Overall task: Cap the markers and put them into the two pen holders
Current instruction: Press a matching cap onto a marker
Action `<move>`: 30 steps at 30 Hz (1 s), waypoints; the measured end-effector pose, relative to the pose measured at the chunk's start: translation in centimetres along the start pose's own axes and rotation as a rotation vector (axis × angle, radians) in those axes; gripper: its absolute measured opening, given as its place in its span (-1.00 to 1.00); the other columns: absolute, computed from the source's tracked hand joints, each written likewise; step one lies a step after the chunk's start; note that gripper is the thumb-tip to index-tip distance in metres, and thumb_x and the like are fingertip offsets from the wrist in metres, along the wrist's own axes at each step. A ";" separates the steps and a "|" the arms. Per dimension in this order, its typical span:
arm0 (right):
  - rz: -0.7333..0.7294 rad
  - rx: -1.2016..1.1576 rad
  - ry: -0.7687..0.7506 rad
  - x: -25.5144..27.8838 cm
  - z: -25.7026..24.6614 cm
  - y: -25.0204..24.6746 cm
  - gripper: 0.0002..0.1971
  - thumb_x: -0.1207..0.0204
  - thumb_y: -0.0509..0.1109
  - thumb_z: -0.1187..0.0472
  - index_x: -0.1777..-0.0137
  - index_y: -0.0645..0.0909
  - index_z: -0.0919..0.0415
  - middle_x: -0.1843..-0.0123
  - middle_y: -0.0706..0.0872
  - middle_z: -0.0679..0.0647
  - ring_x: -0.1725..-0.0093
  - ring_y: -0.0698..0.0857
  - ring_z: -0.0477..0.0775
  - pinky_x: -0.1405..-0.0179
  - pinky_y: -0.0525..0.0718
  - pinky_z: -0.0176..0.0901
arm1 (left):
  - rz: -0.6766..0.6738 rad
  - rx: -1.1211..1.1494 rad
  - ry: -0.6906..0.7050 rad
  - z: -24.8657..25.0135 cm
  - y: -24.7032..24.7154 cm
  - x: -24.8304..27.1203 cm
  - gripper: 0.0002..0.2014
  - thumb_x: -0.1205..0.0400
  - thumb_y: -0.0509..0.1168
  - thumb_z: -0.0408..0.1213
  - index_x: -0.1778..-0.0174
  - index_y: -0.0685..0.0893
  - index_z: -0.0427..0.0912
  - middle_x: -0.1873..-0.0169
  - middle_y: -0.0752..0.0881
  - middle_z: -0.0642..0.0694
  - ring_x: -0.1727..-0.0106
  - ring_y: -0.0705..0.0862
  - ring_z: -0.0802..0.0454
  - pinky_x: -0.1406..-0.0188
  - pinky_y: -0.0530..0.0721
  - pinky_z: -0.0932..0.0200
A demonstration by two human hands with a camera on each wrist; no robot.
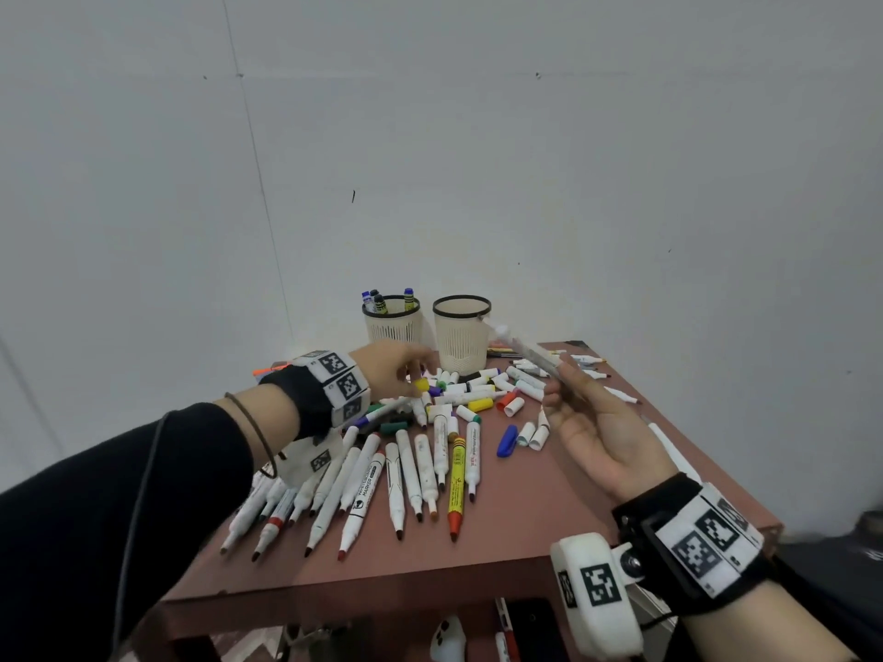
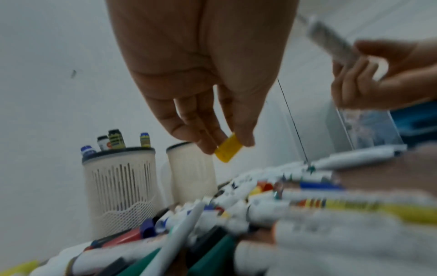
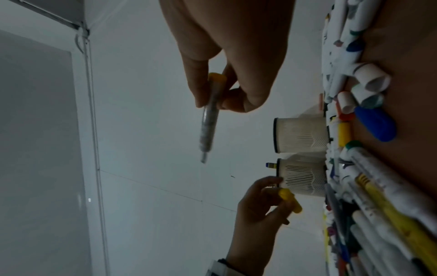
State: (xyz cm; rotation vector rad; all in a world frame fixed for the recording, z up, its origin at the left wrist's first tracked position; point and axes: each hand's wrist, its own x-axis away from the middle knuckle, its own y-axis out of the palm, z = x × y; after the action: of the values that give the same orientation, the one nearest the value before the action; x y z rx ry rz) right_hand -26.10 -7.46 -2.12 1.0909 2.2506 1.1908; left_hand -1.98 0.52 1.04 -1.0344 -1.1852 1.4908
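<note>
My left hand point(image 2: 201, 74) pinches a yellow cap point(image 2: 228, 149) between thumb and fingertips, lifted just above the pile of loose caps point(image 1: 458, 389) in front of the holders. My right hand point(image 1: 602, 437) has thumb and fingers curled round a marker point(image 1: 530, 351), held up in the air near the right holder point(image 1: 462, 334). The marker is blurred; the right wrist view shows a yellow end at the fingers and the bare nib end pointing away, so I judge it uncapped and this cap is its match.

Left holder point(image 1: 393, 320) has a few capped markers standing in it; the right one looks empty from here. Many uncapped markers point(image 1: 411, 475) lie in a row on the table point(image 1: 549, 508).

Handling, my guess: marker is light, stiff plastic, smooth barrel, may twist in the fingers. Best held mid-barrel, clear of the nib, so the cap can be pushed on straight. The cap is small, hollow and easy to drop. Pinch its sides with the open end toward the nib. It likely needs a firm push to click.
</note>
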 end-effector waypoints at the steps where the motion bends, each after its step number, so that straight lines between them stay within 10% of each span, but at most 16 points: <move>1: 0.006 -0.006 -0.005 0.3 0.0 0.2 -0.80 -0.35 0.39 0.39 0.01 0.62 0.37 0.22 0.60 0.12 0.27 0.56 -0.07 0.35 0.68 -0.40 | 0.056 0.058 0.005 0.3 -0.4 0.7 -0.74 -0.58 0.38 -0.28 -0.18 0.62 0.00 0.17 0.61 0.07 0.21 0.53 0.18 0.20 0.49 0.39; 12: -0.057 -0.065 -0.076 3.1 1.3 2.3 -0.65 -0.56 0.31 0.33 -0.35 0.52 0.37 -0.09 0.71 0.25 0.07 0.80 0.09 -0.09 0.71 -0.19 | 0.520 0.895 -0.117 4.5 -1.8 9.5 -0.81 -0.45 0.48 -0.53 0.07 0.69 -0.34 0.31 0.75 -0.05 0.47 0.70 0.30 0.48 0.55 0.52; 17: -0.116 0.049 -0.140 4.7 1.8 3.3 -0.77 -0.58 0.29 0.34 -0.20 0.57 0.37 -0.12 0.71 0.30 -0.13 0.73 0.22 0.09 0.77 -0.22 | 0.577 1.126 -0.126 5.4 -2.0 11.8 -0.79 -0.48 0.46 -0.47 -0.01 0.73 -0.23 0.25 0.78 -0.11 0.38 0.72 0.21 0.46 0.57 0.46; 23: -0.185 0.186 -0.262 6.6 1.6 4.6 -0.88 -0.62 0.22 0.37 0.00 0.60 0.29 0.10 0.78 0.19 0.03 0.75 0.13 0.05 0.77 -0.21 | 0.504 1.345 -0.066 6.1 -2.0 13.7 -0.67 -0.38 0.43 -0.36 -0.06 0.72 -0.30 0.06 0.81 -0.26 -0.02 0.79 -0.11 -0.04 0.75 0.21; 30: -0.235 0.263 -0.301 7.7 1.0 5.0 -0.89 -0.60 0.22 0.36 0.00 0.59 0.28 0.12 0.77 0.21 0.12 0.77 0.08 0.11 0.76 -0.24 | 0.474 1.496 -0.022 6.6 -2.4 14.9 -0.65 -0.34 0.39 -0.38 -0.06 0.71 -0.34 0.03 0.80 -0.28 -0.01 0.79 -0.10 0.03 0.75 0.27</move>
State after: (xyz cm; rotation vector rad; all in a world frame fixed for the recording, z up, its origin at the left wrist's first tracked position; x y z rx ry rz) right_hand -27.98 0.74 1.67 0.9854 2.2579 0.6062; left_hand -11.08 14.05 3.70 -0.1959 0.3730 2.0968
